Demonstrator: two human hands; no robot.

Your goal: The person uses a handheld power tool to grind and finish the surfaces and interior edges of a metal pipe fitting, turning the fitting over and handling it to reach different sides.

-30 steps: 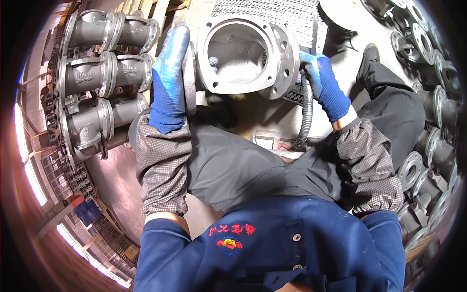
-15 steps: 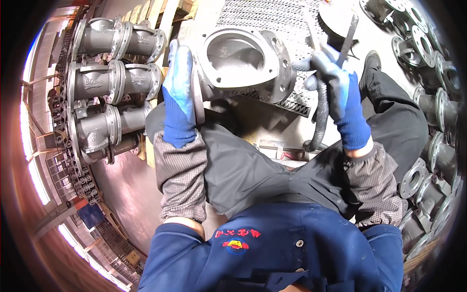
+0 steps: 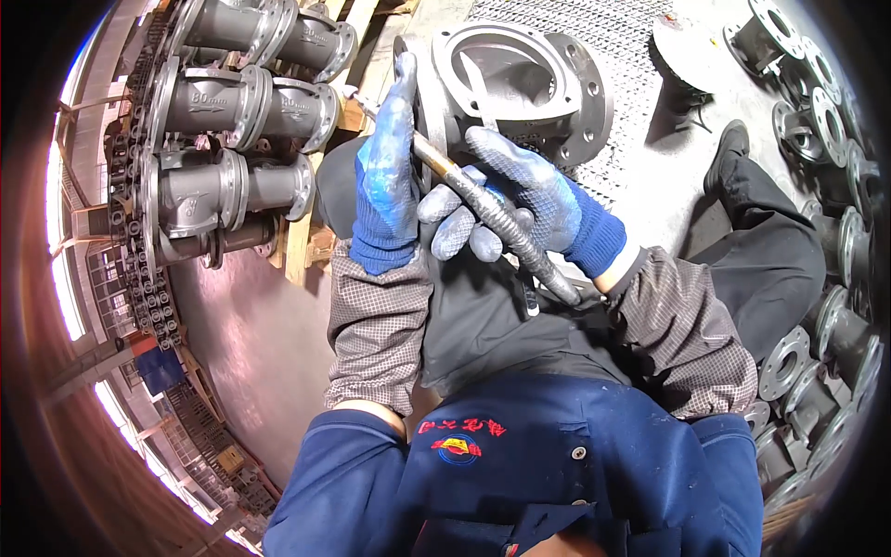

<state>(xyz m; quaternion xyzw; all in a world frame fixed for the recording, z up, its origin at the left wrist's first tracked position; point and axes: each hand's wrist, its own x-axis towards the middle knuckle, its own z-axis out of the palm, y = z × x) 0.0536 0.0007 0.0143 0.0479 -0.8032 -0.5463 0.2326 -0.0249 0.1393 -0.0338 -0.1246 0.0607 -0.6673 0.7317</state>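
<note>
My left hand (image 3: pixel 385 181), in a blue-coated glove, has its fingers stretched upward beside the flange of a grey cast valve body (image 3: pixel 445 42). My right hand (image 3: pixel 548 190), also gloved, curls its fingers around a metal rod with a wrapped, ridged grip (image 3: pixel 501 223). The rod slants across in front of the valve body, its thin pale end emerging beyond my left hand. A flat pale blade (image 3: pixel 478 88) also sticks up from my right hand, over the body's wide opening. Its hold within the glove is hidden.
Stacked grey flanged valve bodies (image 3: pixel 213 102) stand at left beside wooden pallet boards (image 3: pixel 302 237). More flanged castings (image 3: pixel 840 237) line the right side. A perforated metal mat (image 3: pixel 622 56) lies beyond the workpiece, next to a round-topped stool (image 3: pixel 691 51).
My right hand has moved left with the rod and blade, from beside the valve body to close by my left hand. The rod now slants across my left hand. The view has shifted.
</note>
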